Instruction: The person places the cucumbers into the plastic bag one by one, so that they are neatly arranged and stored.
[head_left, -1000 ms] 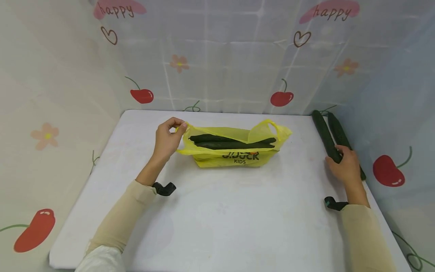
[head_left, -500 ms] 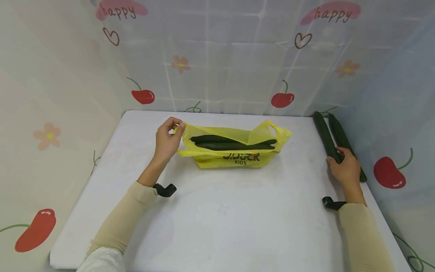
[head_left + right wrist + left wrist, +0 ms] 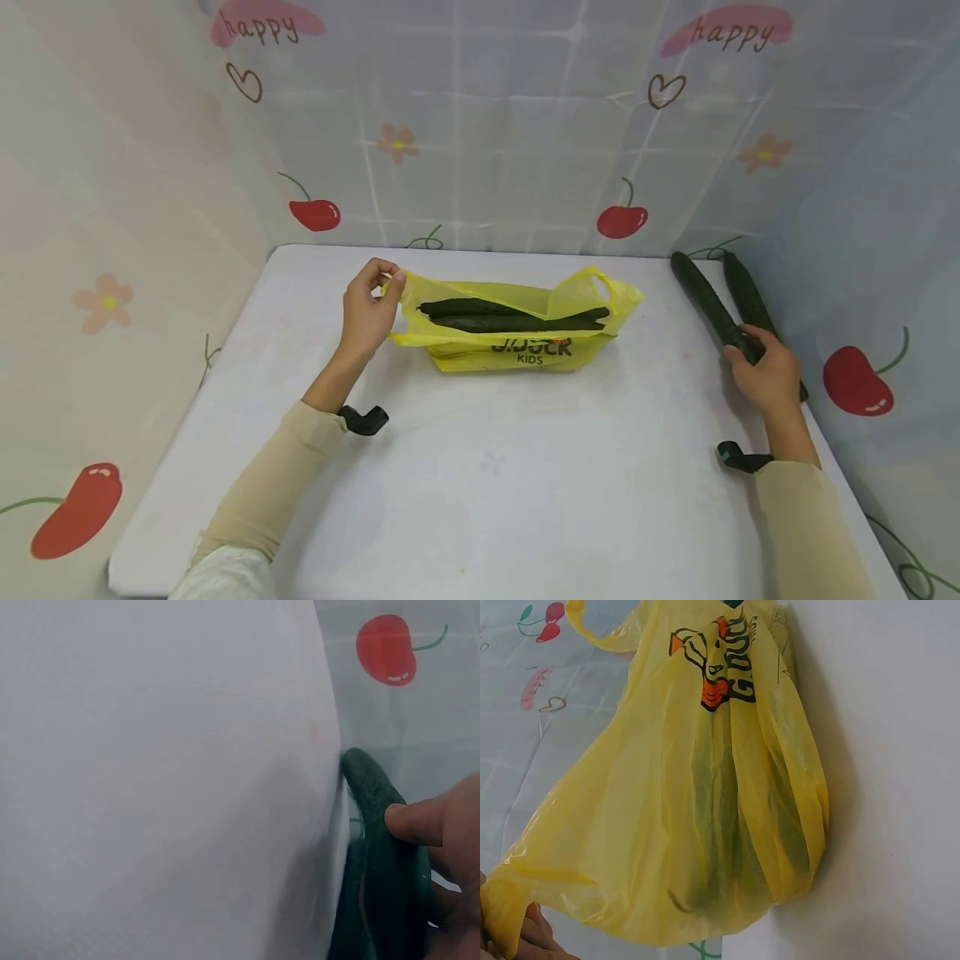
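Note:
My left hand pinches the left handle of a yellow plastic bag and holds its mouth open. Inside lie dark green cucumbers, seen from above; through the thin plastic in the left wrist view they show only as dark shapes. At the table's right edge my right hand grips a long cucumber, thumb on its near side in the right wrist view. Beside it lies a second loose cucumber, partly hidden behind the hand.
The white table carries the bag near its back middle. A patterned curtain hangs close along the back and both sides. The bag's right handle loop stands up by itself.
The gripped cucumber's far end has swung left, away from the second cucumber, and a gap has opened between them. My left hand and the bag have hardly moved.

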Motion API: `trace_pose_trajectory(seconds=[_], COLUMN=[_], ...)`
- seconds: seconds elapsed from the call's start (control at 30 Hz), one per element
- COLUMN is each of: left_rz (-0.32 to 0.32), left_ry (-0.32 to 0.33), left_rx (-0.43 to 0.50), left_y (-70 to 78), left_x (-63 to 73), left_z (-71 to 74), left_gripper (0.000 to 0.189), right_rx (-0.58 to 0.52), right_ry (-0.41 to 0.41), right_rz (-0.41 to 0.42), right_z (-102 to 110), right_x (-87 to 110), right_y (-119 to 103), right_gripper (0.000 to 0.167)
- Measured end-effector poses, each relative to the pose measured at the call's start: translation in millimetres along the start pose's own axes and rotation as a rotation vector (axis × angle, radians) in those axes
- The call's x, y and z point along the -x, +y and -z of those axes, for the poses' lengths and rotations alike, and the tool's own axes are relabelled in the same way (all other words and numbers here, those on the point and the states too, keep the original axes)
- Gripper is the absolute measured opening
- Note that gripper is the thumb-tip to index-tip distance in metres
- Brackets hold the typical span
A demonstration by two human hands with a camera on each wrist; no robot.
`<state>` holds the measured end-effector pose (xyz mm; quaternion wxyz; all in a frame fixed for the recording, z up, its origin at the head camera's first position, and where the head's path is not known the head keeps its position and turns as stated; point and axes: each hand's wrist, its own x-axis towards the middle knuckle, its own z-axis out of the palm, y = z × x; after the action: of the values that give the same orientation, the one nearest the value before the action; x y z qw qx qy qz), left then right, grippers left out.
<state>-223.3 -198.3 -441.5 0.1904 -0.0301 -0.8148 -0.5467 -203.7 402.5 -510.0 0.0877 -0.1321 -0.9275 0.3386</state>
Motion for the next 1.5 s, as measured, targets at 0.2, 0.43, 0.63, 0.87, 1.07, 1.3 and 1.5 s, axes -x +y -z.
trace_pose_trajectory(seconds=[0.2,0.43,0.63,0.87,1.07,1.3,1.5], left_rz=[0.000,0.005,0.004,0.005,-0.004,-0.002,0.019], left_ry=[-0.011,-0.012,-0.013,-0.010,-0.013,-0.005,-0.001], left_rx=[-0.006,-0.021,-0.027,-0.023,-0.010,0.000,0.018], left_y=[1.2,3.5,4.3,4.2,3.5,0.9,1.7], left_x=[0.3,1.5,1.3,1.6,0.9,0.0,0.2], left_z=[0.7,2.3,2.5,2.6,2.8,1.7,0.5], left_gripper=[0.024,0.022,0.023,0.022,0.023,0.024,0.021], right_rx=[0.000,-0.015,-0.033,-0.145,-0.204,-0.246,-0.236], right_ry=[-0.015,0.001,0.023,0.059,0.069,0.053,0.048], right_rz=[0.031,0.079,0.119,0.223,0.323,0.449,0.545], right_z=[2,9,17,29,42,55,59], right_x=[7.6,13.0,19.1,29.1,37.6,49.6,60.2], right_y=[-1,-14,-28,-48,-72,-102,-126], right_gripper=[0.059,0.055,0.052,0.046,0.045,0.048,0.052])
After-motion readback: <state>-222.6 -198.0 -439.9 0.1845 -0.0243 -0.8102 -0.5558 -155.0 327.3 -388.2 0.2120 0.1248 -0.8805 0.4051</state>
